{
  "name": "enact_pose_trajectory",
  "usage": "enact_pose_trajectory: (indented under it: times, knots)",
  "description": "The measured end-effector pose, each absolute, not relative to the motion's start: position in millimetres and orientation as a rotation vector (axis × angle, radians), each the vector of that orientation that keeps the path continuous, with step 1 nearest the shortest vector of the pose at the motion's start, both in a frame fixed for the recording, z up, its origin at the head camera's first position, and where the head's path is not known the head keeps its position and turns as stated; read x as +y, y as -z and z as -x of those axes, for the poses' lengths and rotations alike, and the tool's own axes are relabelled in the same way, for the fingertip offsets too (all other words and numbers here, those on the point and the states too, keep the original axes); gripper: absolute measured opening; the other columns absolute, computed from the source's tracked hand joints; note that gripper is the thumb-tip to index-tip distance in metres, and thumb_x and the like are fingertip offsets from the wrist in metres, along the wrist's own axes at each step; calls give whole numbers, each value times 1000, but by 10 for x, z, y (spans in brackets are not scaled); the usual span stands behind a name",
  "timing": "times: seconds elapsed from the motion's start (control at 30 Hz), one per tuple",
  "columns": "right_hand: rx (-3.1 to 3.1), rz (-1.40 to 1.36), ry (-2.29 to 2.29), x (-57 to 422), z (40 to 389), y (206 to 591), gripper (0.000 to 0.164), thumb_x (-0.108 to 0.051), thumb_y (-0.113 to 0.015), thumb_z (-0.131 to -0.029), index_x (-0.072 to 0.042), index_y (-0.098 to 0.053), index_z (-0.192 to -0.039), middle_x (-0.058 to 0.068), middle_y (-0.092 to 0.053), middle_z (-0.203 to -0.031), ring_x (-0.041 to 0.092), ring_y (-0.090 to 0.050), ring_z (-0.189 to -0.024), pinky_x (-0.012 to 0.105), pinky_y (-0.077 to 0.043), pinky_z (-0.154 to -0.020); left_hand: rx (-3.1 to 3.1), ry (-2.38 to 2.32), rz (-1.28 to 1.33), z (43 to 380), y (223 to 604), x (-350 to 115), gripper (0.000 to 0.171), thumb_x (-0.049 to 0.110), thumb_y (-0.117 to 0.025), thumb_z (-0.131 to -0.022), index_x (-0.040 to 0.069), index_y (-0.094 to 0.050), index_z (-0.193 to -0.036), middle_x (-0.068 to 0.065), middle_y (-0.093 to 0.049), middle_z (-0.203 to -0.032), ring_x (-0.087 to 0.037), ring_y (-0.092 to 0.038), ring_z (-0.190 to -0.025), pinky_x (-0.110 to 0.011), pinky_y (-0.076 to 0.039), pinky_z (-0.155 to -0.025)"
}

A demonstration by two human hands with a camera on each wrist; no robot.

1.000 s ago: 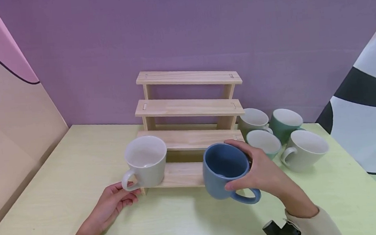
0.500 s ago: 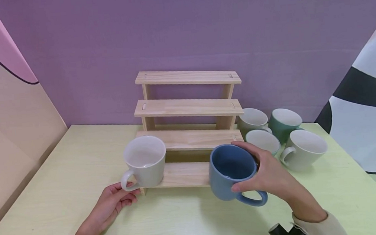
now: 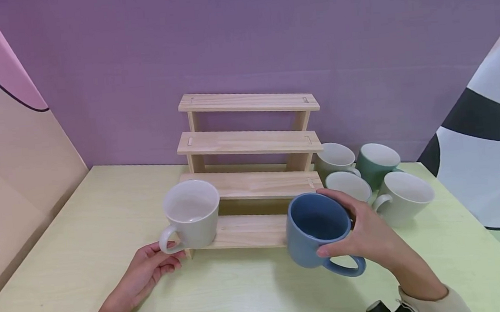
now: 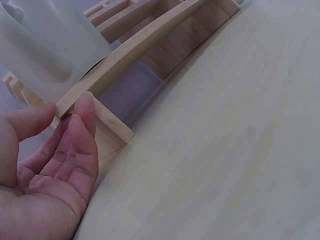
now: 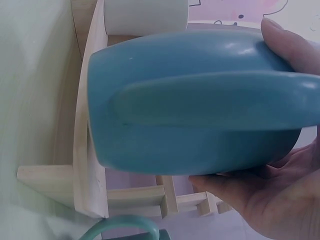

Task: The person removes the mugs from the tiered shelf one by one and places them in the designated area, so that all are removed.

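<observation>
In the head view, a four-tier step shelf of pale wood (image 3: 252, 183) stands against the back wall. A white mug (image 3: 203, 233) rests on the left end of its lowest step, handle toward the front left. My left hand (image 3: 142, 277) pinches that step's left front corner between thumb and fingers, just below the mug handle. My right hand (image 3: 366, 235) grips a blue mug (image 3: 303, 245) round its body, thumb at the front and fingers behind. The blue mug is upright at the right end of the lowest step, its handle (image 5: 225, 100) facing the right wrist camera.
Right of the shelf stand a white mug by the wall (image 3: 333, 154), a green mug (image 3: 374, 171), a pale-rimmed mug partly behind my right hand (image 3: 346, 182) and a tilted white mug (image 3: 407, 199). A purple wall (image 3: 239, 38) closes off the back of the table (image 3: 58, 262).
My right hand has moved the blue mug to the right along the lowest step. The left hand and the white mug have stayed in place.
</observation>
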State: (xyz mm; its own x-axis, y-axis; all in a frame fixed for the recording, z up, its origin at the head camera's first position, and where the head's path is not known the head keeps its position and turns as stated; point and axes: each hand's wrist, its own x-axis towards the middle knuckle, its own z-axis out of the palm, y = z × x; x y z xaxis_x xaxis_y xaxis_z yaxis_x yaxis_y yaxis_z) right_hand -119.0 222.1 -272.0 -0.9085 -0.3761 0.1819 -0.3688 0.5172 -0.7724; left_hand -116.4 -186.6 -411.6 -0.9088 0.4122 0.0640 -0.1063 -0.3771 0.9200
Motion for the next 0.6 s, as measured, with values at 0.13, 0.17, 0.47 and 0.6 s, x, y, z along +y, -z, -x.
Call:
enact_pose_trajectory:
  times: [0.13, 0.17, 0.47, 0.6]
  knots:
    - [2732, 653, 1400, 2260, 1175, 2722, 91, -11, -89, -61, -8, -44, -140, 14, -58, -125, 26, -55, -106, 43, -48, -83, 1523, -2339, -424, 1163, 4122, -1871, 27, 5, -44, -100, 16, -68, -103, 4, -73, -97, -5, -66, -82, -15, -53, -74]
    - [2740, 652, 1397, 2272, 1171, 2726, 91, -11, -89, -60, -8, -44, -139, 14, -59, -125, 24, -55, -105, 43, -48, -82, 1523, -2339, -430, 1164, 4122, -1872, 28, 4, -44, -100, 16, -68, -103, 4, -73, -97, -4, -66, -83, -15, -53, -74]
    - [2749, 577, 1380, 2393, 1150, 2748, 91, -12, -88, -63, -7, -41, -141, 16, -58, -126, 29, -54, -107, 41, -49, -81, 1533, -2336, -437, 1161, 4117, -1871, 28, 5, -43, -101, 16, -68, -103, 4, -73, -97, -4, -66, -83, -15, -53, -74]
    - [2768, 549, 1361, 2466, 1142, 2759, 91, -11, -88, -63, -8, -40, -141, 16, -57, -127, 29, -54, -107, 40, -50, -80, 1531, -2336, -440, 1159, 4111, -1862, 28, 4, -43, -101, 16, -69, -103, 4, -73, -96, -4, -66, -83, -15, -52, -74]
